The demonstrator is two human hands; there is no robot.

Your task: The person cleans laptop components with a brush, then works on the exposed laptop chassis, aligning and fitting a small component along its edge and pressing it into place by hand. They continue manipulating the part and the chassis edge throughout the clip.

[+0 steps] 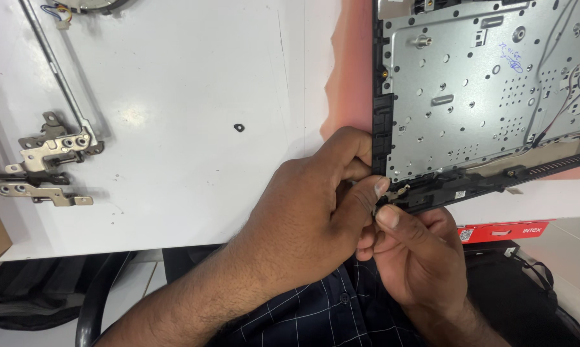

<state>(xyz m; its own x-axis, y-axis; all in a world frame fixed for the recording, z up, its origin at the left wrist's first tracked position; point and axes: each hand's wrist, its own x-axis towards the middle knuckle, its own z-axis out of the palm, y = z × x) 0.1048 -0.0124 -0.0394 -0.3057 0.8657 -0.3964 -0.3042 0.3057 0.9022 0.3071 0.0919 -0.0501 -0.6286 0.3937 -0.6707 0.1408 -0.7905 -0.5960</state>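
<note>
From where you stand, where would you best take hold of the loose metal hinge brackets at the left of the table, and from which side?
Probably by the long thin rod of the upper hinge bracket, from above. It lies flat and bare on the white table, clear of the lower bracket, whereas the plates are low and irregular.

White table [174,83] — hinges [49,151], laptop chassis [483,90]

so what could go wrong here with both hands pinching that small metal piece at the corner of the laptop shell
The small metal piece is held only by fingertips of the left hand and right hand; it could slip and drop off the table edge. The corner of the laptop shell overhangs the table, so pressure might tip it. Thin wires nearby could snag.
</note>
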